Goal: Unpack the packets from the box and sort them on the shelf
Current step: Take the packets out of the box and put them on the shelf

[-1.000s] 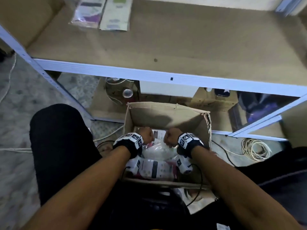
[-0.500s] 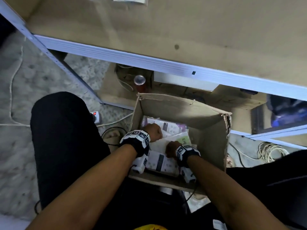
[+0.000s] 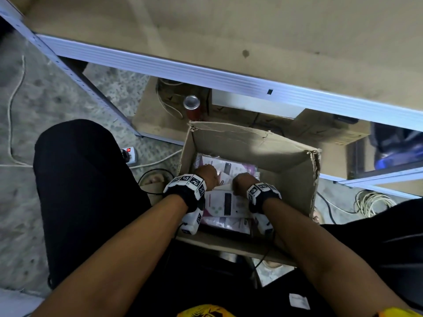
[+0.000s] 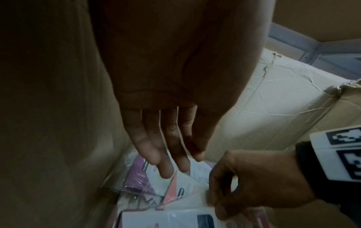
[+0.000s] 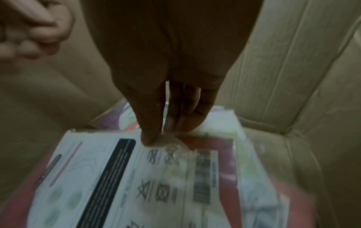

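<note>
Packets [image 3: 225, 203] lie stacked in the box [image 3: 295, 170] beneath both hands; right hand [image 3: 243, 182] pinches the top one's edge (likely to peel it free), left hand [image 3: 207, 176] spread flat nearby, steadying.

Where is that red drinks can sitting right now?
In the head view the red can stands upright on the low shelf board under the shelf rail, just behind the far left corner of the cardboard box, beside loose white cable.

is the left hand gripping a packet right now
No, the left hand has straight fingers resting on the packets.
</note>
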### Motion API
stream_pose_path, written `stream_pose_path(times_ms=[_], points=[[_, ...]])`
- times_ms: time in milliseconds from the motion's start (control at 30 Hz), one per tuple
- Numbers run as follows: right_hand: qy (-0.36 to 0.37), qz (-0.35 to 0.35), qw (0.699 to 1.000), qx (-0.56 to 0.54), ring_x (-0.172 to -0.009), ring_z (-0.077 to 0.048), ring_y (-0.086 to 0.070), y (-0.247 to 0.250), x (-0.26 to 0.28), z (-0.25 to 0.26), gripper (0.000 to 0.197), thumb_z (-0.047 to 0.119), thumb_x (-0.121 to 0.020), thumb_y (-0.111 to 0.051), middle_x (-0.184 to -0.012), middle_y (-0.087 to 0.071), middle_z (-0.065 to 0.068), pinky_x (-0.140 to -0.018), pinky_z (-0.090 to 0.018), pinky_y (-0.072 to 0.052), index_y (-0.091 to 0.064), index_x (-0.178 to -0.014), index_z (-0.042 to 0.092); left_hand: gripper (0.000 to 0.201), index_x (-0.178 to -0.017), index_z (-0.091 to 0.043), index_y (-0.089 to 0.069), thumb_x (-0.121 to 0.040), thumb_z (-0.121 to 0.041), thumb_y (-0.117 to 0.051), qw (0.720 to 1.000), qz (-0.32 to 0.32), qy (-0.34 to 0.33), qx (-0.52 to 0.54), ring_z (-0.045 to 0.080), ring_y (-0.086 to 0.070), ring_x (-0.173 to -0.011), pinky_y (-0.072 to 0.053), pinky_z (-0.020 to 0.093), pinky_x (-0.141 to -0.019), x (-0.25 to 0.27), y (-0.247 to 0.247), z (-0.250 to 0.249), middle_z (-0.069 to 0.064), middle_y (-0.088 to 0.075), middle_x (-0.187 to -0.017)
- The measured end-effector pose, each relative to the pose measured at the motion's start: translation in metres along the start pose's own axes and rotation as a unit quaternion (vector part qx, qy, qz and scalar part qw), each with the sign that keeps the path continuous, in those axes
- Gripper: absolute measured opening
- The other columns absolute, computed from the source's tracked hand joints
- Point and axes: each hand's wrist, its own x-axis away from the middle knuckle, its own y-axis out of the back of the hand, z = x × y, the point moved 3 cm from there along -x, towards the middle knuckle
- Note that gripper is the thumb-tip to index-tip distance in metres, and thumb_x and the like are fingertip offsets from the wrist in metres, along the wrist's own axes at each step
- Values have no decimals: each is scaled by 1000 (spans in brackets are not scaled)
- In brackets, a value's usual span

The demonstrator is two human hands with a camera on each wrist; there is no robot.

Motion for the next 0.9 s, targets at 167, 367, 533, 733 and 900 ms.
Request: stream_pose_path(times_ms=[167, 367, 533, 733, 900], points=[[21, -55, 998, 32, -127, -34, -51, 13, -1, -4, 32, 10, -90, -60, -133, -53, -22, -101, -42, -48, -68, -120, 3, 38, -126, 2, -61, -103, -21, -42, 1000, 2, 26, -3, 32, -52, -126, -43, 38, -106, 0, 1, 3, 16, -58, -136], [8, -51, 998, 26, -120, -34, -58, 9, 4, -8, 27, 8, -92, -55, -127, -61, -19, -94, -39, -51, -63, -118, 3, 36, -123, 1, -63, -101, -22, -46, 999, 9, 31, -6, 29, -56, -123, -46, 37, -103, 0, 1, 6, 16, -60, -133], [12, -43, 999, 3, -119, -34, -57, 13, 15, -11, 29, 10, -93, -57, -128, -58, -21, -94, -36, -48, -55, -121, 4, 35, -126, -1, -60, -100, -21, -49, 999, 4, 36, -23, 29, -52, -128, -43, 36, -106, -4, -1, 8, 14, -55, -138], [35, -33, 998, 40, -121, -33, -57, 43, 39, -12, 31, 20, -92, -59, -133, -56, -17, -99, -37, -48, -59, -121, 10, 26, -113, -1, -65, -98, -16, -51, 996, 7, 29, -83, 31, -59, -119, -49, 32, -96, -11, -8, 17, 18, -59, -131], [29, -108, 992, 61, -111, -35, -62, 88, 63, -15, 25, 21, -92, -58, -123, -62, -16, -87, -37, -51, -63, -114, 11, 33, -121, -6, -64, -93, -23, -59, 997, -4, 42, -68, 29, -61, -116, -47, 27, -88, -18, -22, 20, 13, -64, -126]])
